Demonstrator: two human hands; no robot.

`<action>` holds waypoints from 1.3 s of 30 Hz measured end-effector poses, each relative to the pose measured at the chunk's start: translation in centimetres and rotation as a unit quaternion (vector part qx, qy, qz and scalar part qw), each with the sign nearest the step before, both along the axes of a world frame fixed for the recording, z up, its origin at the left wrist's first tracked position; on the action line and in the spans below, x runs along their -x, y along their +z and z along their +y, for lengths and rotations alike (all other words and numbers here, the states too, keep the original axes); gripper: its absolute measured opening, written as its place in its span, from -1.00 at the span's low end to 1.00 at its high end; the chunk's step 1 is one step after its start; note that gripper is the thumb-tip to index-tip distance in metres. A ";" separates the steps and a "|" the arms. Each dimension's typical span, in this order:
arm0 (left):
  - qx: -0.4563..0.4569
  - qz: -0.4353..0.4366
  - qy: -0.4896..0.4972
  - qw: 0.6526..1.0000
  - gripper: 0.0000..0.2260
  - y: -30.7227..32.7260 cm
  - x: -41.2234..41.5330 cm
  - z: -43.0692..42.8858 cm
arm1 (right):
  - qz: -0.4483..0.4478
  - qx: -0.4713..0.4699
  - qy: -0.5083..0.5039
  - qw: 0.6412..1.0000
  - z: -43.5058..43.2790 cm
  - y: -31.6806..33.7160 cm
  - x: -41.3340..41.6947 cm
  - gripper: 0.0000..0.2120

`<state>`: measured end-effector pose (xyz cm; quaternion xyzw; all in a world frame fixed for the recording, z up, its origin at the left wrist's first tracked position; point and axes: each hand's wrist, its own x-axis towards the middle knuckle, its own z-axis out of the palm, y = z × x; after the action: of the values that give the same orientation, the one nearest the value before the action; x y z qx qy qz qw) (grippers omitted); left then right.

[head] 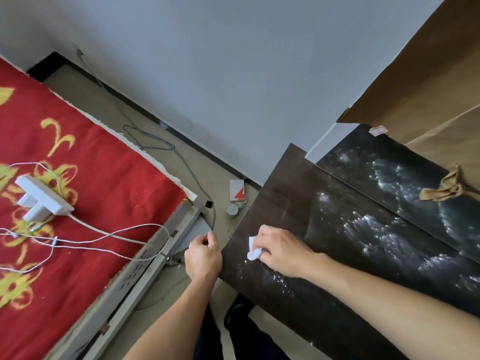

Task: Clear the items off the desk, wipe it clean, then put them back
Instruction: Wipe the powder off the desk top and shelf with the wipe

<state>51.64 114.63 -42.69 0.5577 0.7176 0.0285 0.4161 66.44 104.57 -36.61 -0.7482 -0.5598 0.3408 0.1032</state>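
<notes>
The dark brown desk (pixel 291 193) runs across the right half of the view, its top streaked with wet glare. My right hand (pixel 280 249) grips a crumpled white tissue (pixel 253 252) and presses it on the desk near the left edge. My left hand (pixel 204 255) hovers just off that edge, over the floor, with its fingers loosely curled and nothing seen in it. A white power strip (pixel 42 200) with a plugged adapter and thin white cables (pixel 109 236) lies on the red bed cover (pixel 85 157) at the left.
A brown curtain (pixel 420 81) hangs at the right, with a knotted end (pixel 445 188) lying on a black sill behind the desk. On the floor between bed and desk are a small red and white box (pixel 237 190), a round jar (pixel 232 210) and grey cables (pixel 158 146).
</notes>
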 end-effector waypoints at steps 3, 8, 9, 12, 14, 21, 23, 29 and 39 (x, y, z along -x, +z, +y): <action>0.026 -0.007 -0.029 0.999 -0.64 -0.1 0.4 0.2 | -0.051 -0.030 -0.108 0.992 3.7 0.0 -4.4 -0.86; 0.129 -0.114 -0.118 0.978 -0.68 -1.5 2.7 1.0 | -0.174 -0.020 -0.243 0.954 7.7 -2.4 -7.1 -0.83; 0.146 -0.136 -0.131 0.971 -0.71 -1.7 3.5 1.1 | -0.181 -0.024 -0.231 0.956 7.6 -2.6 -5.4 -0.84; 0.186 -0.188 -0.149 0.953 -0.78 -1.6 5.0 1.3 | -0.156 -0.066 -0.150 0.974 5.1 -3.0 1.7 -0.85; 0.205 -0.198 -0.168 0.944 -0.79 -1.1 5.3 1.6 | -0.132 -0.078 -0.111 0.982 2.3 -2.5 5.6 -0.84; 0.233 -0.178 -0.280 0.914 -0.71 -0.2 6.0 2.8 | -0.055 0.042 -0.069 0.995 -2.3 1.4 8.0 -0.86; 0.240 -0.188 -0.300 0.904 -0.69 -0.5 6.5 3.1 | -0.097 0.010 -0.149 0.984 0.2 2.0 6.3 -0.90; 0.313 -0.212 -0.286 0.881 -0.63 -1.8 7.4 4.6 | -0.130 -0.032 -0.200 0.970 5.0 -2.1 9.0 -0.86; 0.300 -0.165 -0.299 0.890 -0.73 -1.7 5.8 5.5 | -0.119 0.005 -0.107 0.987 -2.0 0.2 11.8 -0.88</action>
<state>45.84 120.15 -44.39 0.5815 0.4120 -0.2223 0.6654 54.65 102.55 -36.38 -0.8396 -0.4829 0.2392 0.0680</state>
